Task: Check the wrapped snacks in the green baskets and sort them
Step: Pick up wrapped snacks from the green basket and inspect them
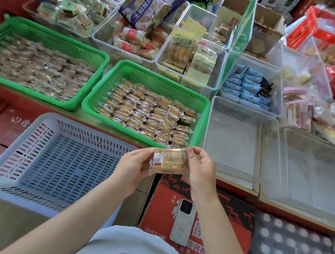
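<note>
While both hands keep their grip on one wrapped snack (167, 161), the left hand (134, 168) cradles its left end with curled fingers and the right hand (198, 168) pinches its right edge between thumb and fingertips, so the label with the barcode faces up. The snack is held in the air just in front of the near rim of the right green basket (202, 118), which holds rows of like wrapped snacks. To the left of it stands the left green basket (96, 80), filled with darker wrapped pieces. Below the left hand lies a grey-blue basket (36, 174) with nothing showing in it. To the right of the hands stand clear bins (234, 139). Under the right forearm a phone (183, 221) lies face down on a red carton (159, 206).
</note>
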Available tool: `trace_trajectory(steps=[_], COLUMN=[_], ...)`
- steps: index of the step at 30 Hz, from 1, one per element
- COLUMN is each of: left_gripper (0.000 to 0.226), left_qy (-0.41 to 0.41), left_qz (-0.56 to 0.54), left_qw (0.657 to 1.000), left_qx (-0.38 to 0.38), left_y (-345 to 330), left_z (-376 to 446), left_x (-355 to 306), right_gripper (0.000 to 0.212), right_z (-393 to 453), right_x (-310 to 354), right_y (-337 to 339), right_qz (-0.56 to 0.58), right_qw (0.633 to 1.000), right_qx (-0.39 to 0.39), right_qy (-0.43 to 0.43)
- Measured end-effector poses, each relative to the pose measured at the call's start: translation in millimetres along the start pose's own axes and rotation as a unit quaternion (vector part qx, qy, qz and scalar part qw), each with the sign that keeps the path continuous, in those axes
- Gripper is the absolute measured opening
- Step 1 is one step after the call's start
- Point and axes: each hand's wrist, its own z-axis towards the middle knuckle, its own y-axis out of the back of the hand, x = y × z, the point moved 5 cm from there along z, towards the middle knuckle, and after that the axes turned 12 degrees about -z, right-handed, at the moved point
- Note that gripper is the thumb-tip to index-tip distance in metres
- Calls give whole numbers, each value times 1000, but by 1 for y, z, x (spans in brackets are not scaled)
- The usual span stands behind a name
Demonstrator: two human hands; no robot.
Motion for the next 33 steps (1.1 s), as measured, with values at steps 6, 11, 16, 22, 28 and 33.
trace_trajectory(steps=[6,11,16,22,28,33], left_gripper=[22,30,14,3,7,7], left_qy=[-109,-321,-403,-434,-410,-414], left_qz=[191,456,472,521,534,535], left_qw=[975,820,775,723,733,735], left_qx=[38,128,119,134,97,59], left_y=[4,-4,8,0,-3,-3], left_z=[-11,-32,-30,-29,-19,-10], left_x=[-20,-31,-33,-35,-44,-55], right_gripper=[17,17,16,14,23,33], right_z=[-5,-6,-5,1,0,0], right_x=[-9,-11,-13,-16,-6,5], right_y=[0,-5,-7,-5,-11,-16], right_qz=[63,107,100,70,-37,-119], right_qw=[996,991,990,993,999,990], right_qx=[3,4,-11,-33,-10,31], right_qy=[-56,-77,-98,-87,-11,74])
